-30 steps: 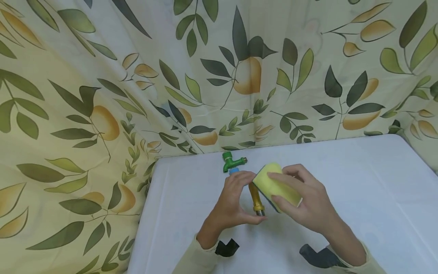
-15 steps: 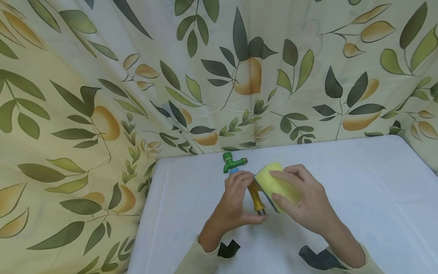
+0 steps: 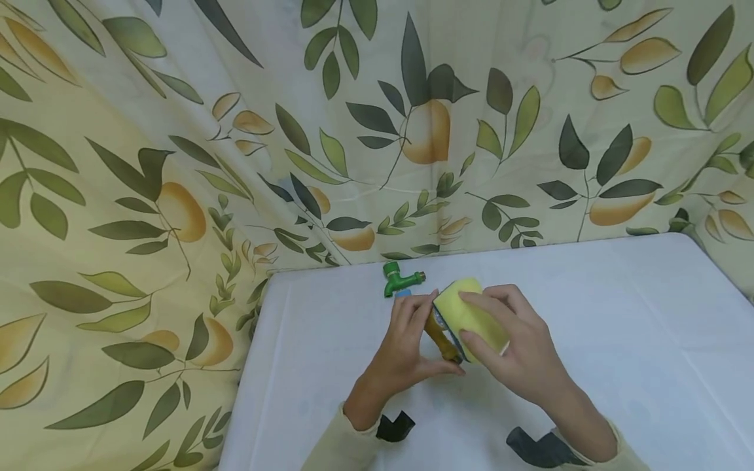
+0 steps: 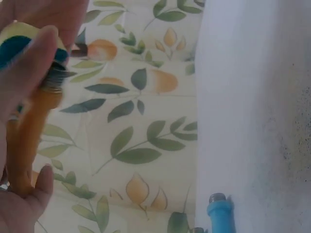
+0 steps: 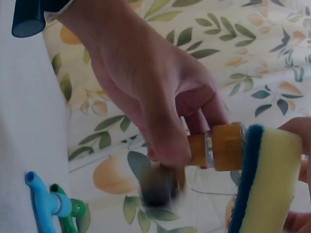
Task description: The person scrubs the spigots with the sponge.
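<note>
The left hand (image 3: 391,353) grips an orange-yellow tap (image 3: 437,337) between its fingers and thumb; in the left wrist view the tap's (image 4: 29,141) metal threaded end points up. The right hand (image 3: 530,347) pinches a yellow sponge (image 3: 471,317) with a dark blue-green scouring side. That scouring side (image 5: 247,179) faces the wide end of the tap (image 5: 227,147) and touches it in the right wrist view. Most of the tap's upper part is hidden behind fingers and sponge in the head view.
A green tap (image 3: 402,280) lies near the far edge of the white table (image 3: 618,314). Just in front of it is a blue tap (image 3: 403,294), mostly hidden by the left hand. A leaf-patterned cloth (image 3: 501,131) hangs behind and left of the table.
The sponge and right hand have shifted slightly left, closer over the tap. The tap's lower end has tilted a little to the right, and the sponge covers more of it.
</note>
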`<state>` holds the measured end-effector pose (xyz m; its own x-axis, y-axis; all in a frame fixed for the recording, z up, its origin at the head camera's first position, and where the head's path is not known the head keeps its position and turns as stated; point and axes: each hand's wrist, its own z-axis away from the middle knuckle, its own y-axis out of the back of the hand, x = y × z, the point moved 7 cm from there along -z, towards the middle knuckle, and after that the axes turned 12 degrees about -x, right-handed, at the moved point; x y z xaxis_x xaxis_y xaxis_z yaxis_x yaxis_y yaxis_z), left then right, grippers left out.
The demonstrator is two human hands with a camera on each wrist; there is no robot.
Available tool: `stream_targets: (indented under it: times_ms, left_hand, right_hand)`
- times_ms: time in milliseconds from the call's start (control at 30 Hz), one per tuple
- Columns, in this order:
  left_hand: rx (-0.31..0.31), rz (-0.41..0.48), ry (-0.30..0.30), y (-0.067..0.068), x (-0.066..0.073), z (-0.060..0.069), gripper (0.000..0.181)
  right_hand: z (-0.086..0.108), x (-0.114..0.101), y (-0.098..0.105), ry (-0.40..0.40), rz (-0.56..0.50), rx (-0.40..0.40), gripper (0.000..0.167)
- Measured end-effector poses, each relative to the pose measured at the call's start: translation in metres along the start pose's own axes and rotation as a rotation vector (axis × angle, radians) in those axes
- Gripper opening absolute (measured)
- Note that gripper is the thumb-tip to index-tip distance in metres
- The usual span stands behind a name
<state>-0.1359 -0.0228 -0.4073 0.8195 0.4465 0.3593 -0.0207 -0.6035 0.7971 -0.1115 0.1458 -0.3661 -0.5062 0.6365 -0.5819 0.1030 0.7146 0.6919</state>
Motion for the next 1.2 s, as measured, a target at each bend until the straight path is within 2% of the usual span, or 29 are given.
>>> stream_targets:
  times_ms: [167,267,433,533,667,800,867,967,1100,1200]
  left_hand:
    - [0.006,0.1,0.035,0.009,-0.004,0.003,0.052]
    - [0.031,0.105,0.064,0.013,-0.006,0.003,0.039]
    - [0.111,0.063,0.113,0.018,-0.007,0.005,0.035]
    - [0.134,0.068,0.111,0.018,-0.007,0.005,0.032]
    - [0.132,0.091,0.105,0.016,-0.006,0.004,0.029]
    - [0.115,0.123,0.113,0.013,-0.005,0.003,0.031]
    - [0.11,0.142,0.115,0.012,-0.004,0.004,0.032]
    - [0.121,0.18,0.112,0.013,-0.003,0.005,0.034]
    - [0.165,0.216,0.114,0.018,-0.002,0.005,0.038]
    - [0.192,0.197,0.105,0.02,0.0,0.005,0.046]
  right_hand:
    - [-0.001,0.004,0.002,-0.056,0.004,0.058,0.055]
    - [0.0,0.004,0.001,-0.049,-0.002,0.057,0.055]
    - [0.002,0.002,0.0,-0.014,0.013,0.069,0.056]
    - [0.003,0.003,-0.001,-0.019,0.014,0.074,0.057]
    - [0.005,0.0,-0.002,0.016,-0.004,0.064,0.058]
    - [0.006,0.001,-0.003,-0.011,-0.019,0.043,0.058]
    - [0.007,0.001,-0.005,0.002,-0.023,0.024,0.058]
    - [0.007,0.001,-0.004,0.016,0.028,0.028,0.057]
    - [0.006,0.009,0.001,-0.074,0.103,0.104,0.054]
    - [0.007,0.008,-0.003,-0.05,0.123,0.106,0.051]
